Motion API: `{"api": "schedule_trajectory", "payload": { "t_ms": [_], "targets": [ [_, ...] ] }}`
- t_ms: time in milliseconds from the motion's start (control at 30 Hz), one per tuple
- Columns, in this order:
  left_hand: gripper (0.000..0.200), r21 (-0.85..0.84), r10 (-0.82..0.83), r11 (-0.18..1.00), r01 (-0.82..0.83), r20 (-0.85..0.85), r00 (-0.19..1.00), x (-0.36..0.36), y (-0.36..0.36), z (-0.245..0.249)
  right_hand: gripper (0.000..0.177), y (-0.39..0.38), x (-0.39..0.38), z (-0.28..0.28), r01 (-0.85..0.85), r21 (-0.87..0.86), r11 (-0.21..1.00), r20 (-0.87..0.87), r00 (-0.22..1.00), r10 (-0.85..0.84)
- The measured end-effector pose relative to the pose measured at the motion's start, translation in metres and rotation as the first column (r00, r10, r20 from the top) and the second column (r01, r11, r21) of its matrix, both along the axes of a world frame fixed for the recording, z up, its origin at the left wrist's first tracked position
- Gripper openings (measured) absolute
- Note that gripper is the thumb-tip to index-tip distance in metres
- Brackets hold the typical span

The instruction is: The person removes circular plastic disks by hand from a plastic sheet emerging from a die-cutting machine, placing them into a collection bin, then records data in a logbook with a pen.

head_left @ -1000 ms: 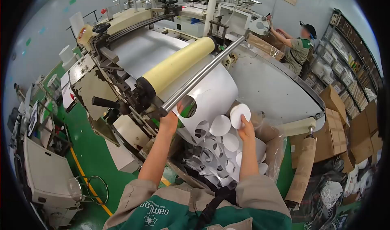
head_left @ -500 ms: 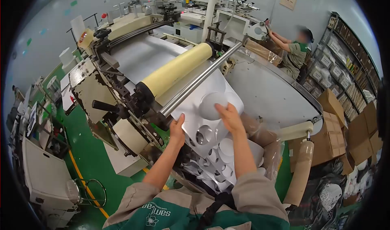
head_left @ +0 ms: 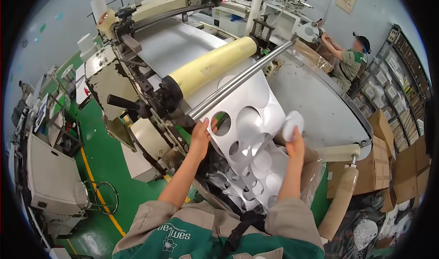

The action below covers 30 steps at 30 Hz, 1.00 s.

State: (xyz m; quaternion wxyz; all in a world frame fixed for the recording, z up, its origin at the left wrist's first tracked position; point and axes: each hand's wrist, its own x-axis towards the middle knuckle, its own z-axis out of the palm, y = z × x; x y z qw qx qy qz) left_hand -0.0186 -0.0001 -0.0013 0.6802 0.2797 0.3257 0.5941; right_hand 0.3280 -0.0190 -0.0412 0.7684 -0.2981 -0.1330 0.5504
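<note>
My right hand (head_left: pixel 295 144) is closed on a small stack of round white discs (head_left: pixel 293 125), tilted up beside the right edge of a white sheet. That punched sheet (head_left: pixel 238 156) hangs down from under a steel bar (head_left: pixel 242 80) and has several round holes. At its left edge is my left hand (head_left: pixel 200 138), with the thumb at the edge and fingertips showing by a large hole. Some cut circles still lie in the sheet, one partly lifted near the middle. Lower down, the sheet folds into a heap of punched waste (head_left: pixel 256 181) in front of my body.
A yellow roller (head_left: pixel 212 67) sits on the machine behind the bar. To the right are a grey metal panel (head_left: pixel 315 103), a wrapped roll (head_left: pixel 340 202) and cardboard boxes (head_left: pixel 375 163). A co-worker (head_left: pixel 352 62) stands at another machine. A wire stool (head_left: pixel 98 197) is at left.
My right hand has moved right, off the sheet, with the discs now in it. Holes show where circles lay. My left hand stays by the left edge. The camera view has shifted.
</note>
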Motion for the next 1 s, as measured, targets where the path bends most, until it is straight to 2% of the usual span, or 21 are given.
{"api": "schedule_trajectory", "payload": {
  "t_ms": [33,67,100,167,200,233,300,333,400,433,500,533,567,633,667,700,733,833,900,967,1000],
  "targets": [
    [0.033,0.022,0.058,0.998,-0.058,-0.018,0.998,0.005,0.002,0.003,0.041,-0.007,0.022,-0.004,0.102,-0.122,0.987,-0.142,0.983,-0.119],
    [0.021,-0.047,0.097,0.994,-0.101,-0.084,0.992,0.005,0.005,-0.001,0.043,-0.011,0.042,-0.013,0.123,-0.128,0.984,-0.217,0.965,-0.149],
    [0.022,-0.001,0.092,0.996,-0.093,-0.157,0.983,0.009,0.006,-0.008,0.044,-0.01,0.06,-0.025,0.143,-0.128,0.981,-0.291,0.941,-0.175],
    [0.02,-0.026,-0.013,1.0,0.006,-0.27,0.963,0.013,-0.005,-0.022,0.05,0.002,0.088,-0.04,0.032,-0.242,0.97,-0.482,0.863,-0.149],
    [0.02,-0.044,-0.029,0.999,0.018,-0.269,0.963,0.018,-0.012,-0.029,0.053,0.014,0.098,-0.052,-0.037,-0.287,0.957,-0.574,0.807,-0.14],
    [0.019,-0.065,-0.045,0.998,0.028,-0.268,0.962,0.022,-0.019,-0.036,0.061,0.029,0.106,-0.074,0.025,-0.326,0.945,-0.535,0.819,-0.206],
    [0.022,-0.128,-0.028,0.992,0.006,-0.174,0.984,0.027,-0.026,-0.04,0.061,0.072,0.126,-0.12,0.017,-0.432,0.902,-0.493,0.833,-0.252],
    [0.023,-0.118,-0.049,0.993,0.028,-0.179,0.983,0.027,-0.026,-0.043,0.061,0.088,0.128,-0.123,0.011,-0.485,0.875,-0.469,0.841,-0.27],
    [0.028,-0.099,-0.078,0.993,0.058,-0.204,0.976,0.02,-0.021,-0.05,0.057,0.116,0.129,-0.107,0.173,-0.301,0.938,-0.282,0.923,-0.261],
    [0.03,-0.098,-0.038,0.995,0.013,-0.263,0.964,0.017,-0.016,-0.048,0.056,0.13,0.116,-0.087,0.227,-0.195,0.954,-0.197,0.944,-0.265],
    [0.035,-0.126,0.024,0.989,-0.078,-0.382,0.924,0.016,-0.016,-0.044,0.041,0.155,0.113,-0.048,0.187,0.209,0.96,-0.338,0.935,-0.109],
    [0.037,-0.112,-0.004,0.993,-0.026,-0.266,0.964,0.015,-0.012,-0.04,0.033,0.147,0.086,0.004,0.112,0.334,0.936,-0.295,0.956,-0.009],
    [0.035,-0.131,0.03,0.989,-0.065,-0.258,0.966,0.018,-0.008,-0.044,0.026,0.135,0.06,0.042,0.034,0.45,0.892,-0.235,0.969,0.081],
    [0.03,-0.081,0.014,0.996,-0.03,-0.187,0.982,0.025,-0.007,-0.04,0.02,0.116,0.038,0.04,-0.275,0.392,0.878,0.129,0.961,0.244],
    [0.027,-0.059,0.028,0.998,-0.038,-0.163,0.986,0.026,-0.007,-0.045,0.021,0.098,0.017,0.045,-0.386,0.151,0.91,0.465,0.84,0.28],
    [0.024,-0.031,0.042,0.998,-0.047,-0.135,0.99,0.029,-0.007,-0.048,0.029,0.074,-0.022,0.07,-0.52,0.064,0.852,0.68,0.647,0.345],
    [0.019,-0.051,0.076,0.995,-0.083,-0.127,0.989,0.033,-0.01,-0.039,0.037,0.05,-0.061,0.095,-0.62,-0.021,0.784,0.85,0.402,0.341],
    [0.017,0.008,0.034,0.999,-0.033,-0.34,0.94,0.039,-0.02,-0.052,0.051,0.023,-0.113,0.09,-0.724,-0.022,0.689,0.816,0.385,0.431],
    [0.012,0.008,-0.058,0.998,0.068,-0.435,0.899,0.048,-0.031,-0.079,0.047,0.017,-0.13,0.072,-0.673,-0.034,0.739,0.756,0.467,0.46],
    [0.017,0.087,-0.113,0.98,0.177,-0.483,0.868,0.057,-0.054,-0.053,0.043,0.011,-0.123,0.047,-0.668,-0.213,0.713,0.752,0.353,0.556],
    [0.025,0.074,-0.225,0.947,0.313,-0.543,0.809,0.054,-0.055,-0.084,0.04,0.001,-0.121,0.044,-0.634,-0.236,0.736,0.758,0.354,0.548]
  ]
}}
